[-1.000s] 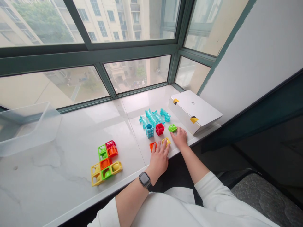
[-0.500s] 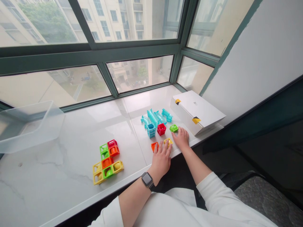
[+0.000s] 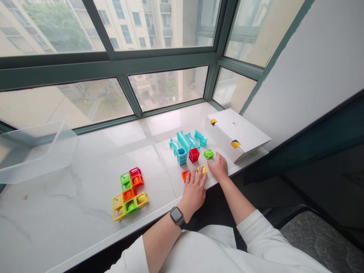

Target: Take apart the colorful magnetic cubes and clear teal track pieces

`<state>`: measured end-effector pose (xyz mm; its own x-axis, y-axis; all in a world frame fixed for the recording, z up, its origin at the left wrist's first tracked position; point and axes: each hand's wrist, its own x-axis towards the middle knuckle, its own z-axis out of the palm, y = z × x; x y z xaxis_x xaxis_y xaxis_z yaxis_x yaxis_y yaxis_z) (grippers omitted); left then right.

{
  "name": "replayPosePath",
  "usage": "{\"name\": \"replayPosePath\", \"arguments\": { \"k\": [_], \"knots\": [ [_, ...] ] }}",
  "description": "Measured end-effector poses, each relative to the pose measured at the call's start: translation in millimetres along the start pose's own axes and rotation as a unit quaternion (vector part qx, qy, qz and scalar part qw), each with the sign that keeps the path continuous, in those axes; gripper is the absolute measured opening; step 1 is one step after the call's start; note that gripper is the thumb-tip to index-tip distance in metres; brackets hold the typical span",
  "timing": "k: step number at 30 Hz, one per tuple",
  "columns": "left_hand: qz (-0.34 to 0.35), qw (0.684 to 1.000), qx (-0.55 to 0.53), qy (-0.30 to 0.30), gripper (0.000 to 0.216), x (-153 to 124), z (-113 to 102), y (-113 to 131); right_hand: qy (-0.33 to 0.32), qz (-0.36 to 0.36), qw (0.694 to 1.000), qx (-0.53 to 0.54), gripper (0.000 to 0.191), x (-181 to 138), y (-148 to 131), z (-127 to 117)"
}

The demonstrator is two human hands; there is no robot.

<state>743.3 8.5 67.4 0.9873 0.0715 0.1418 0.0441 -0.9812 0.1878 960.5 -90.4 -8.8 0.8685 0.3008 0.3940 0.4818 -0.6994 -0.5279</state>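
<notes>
Joined into one cluster point(image 3: 129, 194) well left of the box point(image 3: 237, 132); left loose beside the box as cubes point(image 3: 193, 154) and track point(image 3: 186, 139), left grip point(image 3: 195, 189) and right grip point(image 3: 218, 167) flat, spread, pinching nothing.

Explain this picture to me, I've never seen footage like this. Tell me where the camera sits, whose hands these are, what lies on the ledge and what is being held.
There is no machine here. A person wears one camera on the head, looking forward and down, so the two arms entering from the bottom are that person's own. The left hand, with a watch on its wrist, lies flat on the white marble sill, fingertips at an orange block and a yellow block. The right hand rests beside it, close to a green block. Neither hand grips anything. Behind them stand a red cube, a blue cube and turquoise track pieces, with a white box to the right. Farther left are a cluster of joined coloured blocks and a clear plastic bin.
</notes>
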Motion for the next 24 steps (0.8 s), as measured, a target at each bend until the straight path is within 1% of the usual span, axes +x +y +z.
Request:
{"name": "replayPosePath", "arguments": {
  "k": [3,5,7,9,11,14,17,24],
  "knots": [
    [0.007,1.000,-0.006,0.008,0.087,-7,-9,-4,0.018,0.022,0.997,0.065,0.062,-11,-4,-15],
    [-0.009,1.000,-0.005,0.016,0.084,-16,-13,-8,0.028,0.007,0.993,0.112,0.052,-25,-12,-28],
    [-0.037,0.999,-0.001,0.024,0.081,-25,-13,-14,-0.004,-0.057,0.987,0.149,0.045,-41,-23,-40],
    [-0.063,0.998,0.004,0.027,0.079,-33,-10,-20,-0.061,-0.124,0.977,0.163,0.043,-57,-35,-46],
    [-0.079,0.996,0.005,0.028,0.080,-40,-5,-24,-0.093,-0.154,0.971,0.159,0.042,-67,-43,-45],
    [-0.081,0.996,-0.003,0.024,0.084,-45,1,-26,-0.084,-0.137,0.975,0.154,0.036,-73,-50,-39],
    [-0.074,0.997,-0.016,0.016,0.086,-46,2,-24,-0.069,-0.119,0.978,0.157,0.031,-72,-50,-35],
    [-0.089,0.996,-0.012,0.011,0.081,-47,2,-15,-0.048,-0.103,0.983,0.146,0.029,-79,-47,-36]
  ]
}}
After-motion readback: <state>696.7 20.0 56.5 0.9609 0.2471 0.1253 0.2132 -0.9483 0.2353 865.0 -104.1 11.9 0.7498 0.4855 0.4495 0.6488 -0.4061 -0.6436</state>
